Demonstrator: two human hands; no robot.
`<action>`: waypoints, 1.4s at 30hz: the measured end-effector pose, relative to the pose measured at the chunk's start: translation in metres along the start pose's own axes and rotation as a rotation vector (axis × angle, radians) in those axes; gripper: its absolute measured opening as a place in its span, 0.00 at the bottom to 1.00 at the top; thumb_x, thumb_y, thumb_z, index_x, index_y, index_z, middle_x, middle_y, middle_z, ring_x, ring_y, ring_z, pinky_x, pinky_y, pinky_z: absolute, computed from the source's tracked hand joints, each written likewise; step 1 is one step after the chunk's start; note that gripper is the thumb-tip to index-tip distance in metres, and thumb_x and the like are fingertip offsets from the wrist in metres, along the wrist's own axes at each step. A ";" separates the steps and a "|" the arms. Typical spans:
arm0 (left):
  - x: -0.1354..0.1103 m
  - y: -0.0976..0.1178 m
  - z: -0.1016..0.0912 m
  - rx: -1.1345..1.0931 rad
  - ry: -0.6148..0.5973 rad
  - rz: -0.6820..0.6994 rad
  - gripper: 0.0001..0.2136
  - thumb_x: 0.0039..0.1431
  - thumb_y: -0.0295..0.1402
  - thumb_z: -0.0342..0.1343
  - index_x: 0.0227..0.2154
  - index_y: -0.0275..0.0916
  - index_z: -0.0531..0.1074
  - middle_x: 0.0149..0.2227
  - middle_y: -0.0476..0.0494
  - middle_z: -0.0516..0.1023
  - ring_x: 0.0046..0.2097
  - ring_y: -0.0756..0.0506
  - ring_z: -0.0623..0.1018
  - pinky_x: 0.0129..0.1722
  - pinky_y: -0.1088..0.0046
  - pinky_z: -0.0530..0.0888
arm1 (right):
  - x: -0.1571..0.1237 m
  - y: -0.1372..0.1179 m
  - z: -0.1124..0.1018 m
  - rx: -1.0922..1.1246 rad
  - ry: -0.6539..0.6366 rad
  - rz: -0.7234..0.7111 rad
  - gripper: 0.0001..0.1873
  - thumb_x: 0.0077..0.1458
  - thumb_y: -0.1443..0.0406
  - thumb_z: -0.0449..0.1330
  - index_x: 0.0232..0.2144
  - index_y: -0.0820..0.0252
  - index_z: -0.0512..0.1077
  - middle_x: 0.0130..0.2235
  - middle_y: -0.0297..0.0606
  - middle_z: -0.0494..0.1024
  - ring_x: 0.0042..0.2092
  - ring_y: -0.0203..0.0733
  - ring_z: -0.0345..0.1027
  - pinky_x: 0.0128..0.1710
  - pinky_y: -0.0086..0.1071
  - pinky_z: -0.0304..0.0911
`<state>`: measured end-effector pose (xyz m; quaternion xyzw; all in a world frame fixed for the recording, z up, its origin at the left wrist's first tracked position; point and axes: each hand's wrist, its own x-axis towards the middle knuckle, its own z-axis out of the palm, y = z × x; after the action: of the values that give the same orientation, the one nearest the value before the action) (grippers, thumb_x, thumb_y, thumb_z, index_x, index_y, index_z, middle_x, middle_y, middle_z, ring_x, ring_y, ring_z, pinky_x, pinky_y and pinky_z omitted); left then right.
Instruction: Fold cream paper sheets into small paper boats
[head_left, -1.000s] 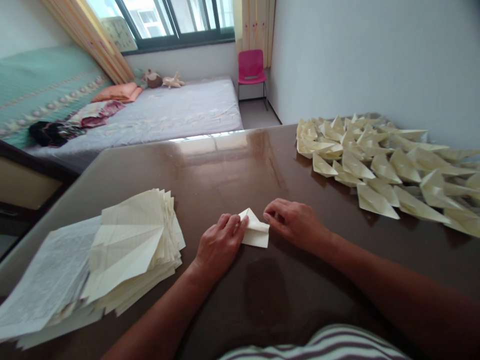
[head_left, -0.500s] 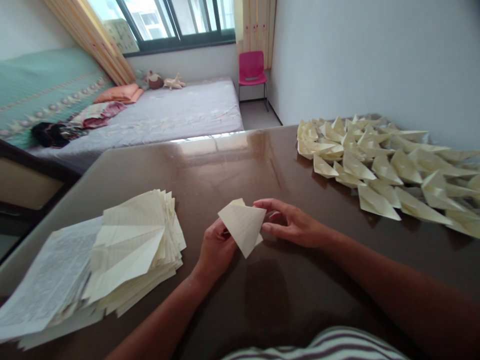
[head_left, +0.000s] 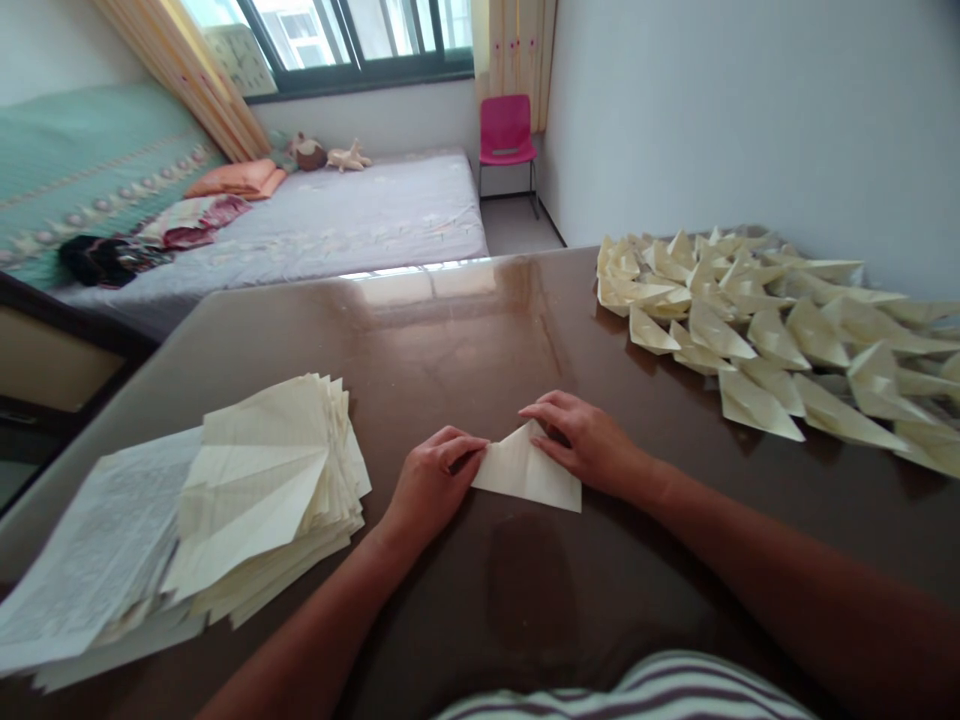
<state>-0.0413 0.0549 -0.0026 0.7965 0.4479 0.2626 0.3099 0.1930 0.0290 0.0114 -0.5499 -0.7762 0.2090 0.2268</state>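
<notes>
A cream folded paper (head_left: 529,478) lies low over the brown tabletop, its long straight edge toward me. My left hand (head_left: 437,478) pinches its left corner between thumb and fingertips. At the upper right side, my right hand (head_left: 589,440) is closed on the paper's edge, thumb in front and fingers behind. To the left is a stack of cream paper sheets (head_left: 262,480) with crease lines, beside printed white sheets (head_left: 105,540). Many folded paper boats (head_left: 757,310) stand in rows at the right.
The glossy brown table (head_left: 420,350) reaches to the bed (head_left: 375,210) beyond. A pink chair (head_left: 507,130) stands by the far wall, under a curtain. A dark wooden frame (head_left: 60,350) is at the left edge.
The folded paper has been turned from a point-down diamond to a triangle with its long edge toward me. My right hand has closed on it; my left now grips its left corner.
</notes>
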 end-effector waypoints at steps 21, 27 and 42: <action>-0.012 0.013 0.000 0.791 -0.188 0.512 0.09 0.64 0.29 0.49 0.45 0.35 0.70 0.38 0.43 0.73 0.40 0.45 0.72 0.34 0.71 0.74 | -0.005 -0.017 0.010 -0.386 -0.150 -0.160 0.16 0.64 0.63 0.52 0.52 0.42 0.68 0.42 0.36 0.72 0.44 0.41 0.64 0.38 0.31 0.59; -0.016 0.015 -0.006 0.711 -0.172 0.441 0.10 0.65 0.30 0.47 0.45 0.38 0.71 0.39 0.44 0.75 0.40 0.45 0.72 0.36 0.69 0.74 | -0.006 -0.022 0.009 -0.481 -0.236 -0.242 0.22 0.65 0.64 0.50 0.59 0.41 0.62 0.43 0.40 0.70 0.45 0.43 0.60 0.40 0.33 0.59; -0.013 0.016 -0.015 0.764 -0.241 0.449 0.11 0.64 0.29 0.48 0.47 0.36 0.70 0.42 0.41 0.74 0.44 0.43 0.71 0.39 0.68 0.75 | -0.010 -0.029 0.003 -0.496 -0.227 -0.223 0.19 0.63 0.66 0.52 0.55 0.48 0.65 0.46 0.41 0.71 0.47 0.46 0.62 0.41 0.35 0.61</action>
<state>-0.0492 0.0412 0.0170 0.9558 0.2898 0.0448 -0.0209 0.1725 0.0106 0.0245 -0.4728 -0.8797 0.0469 0.0186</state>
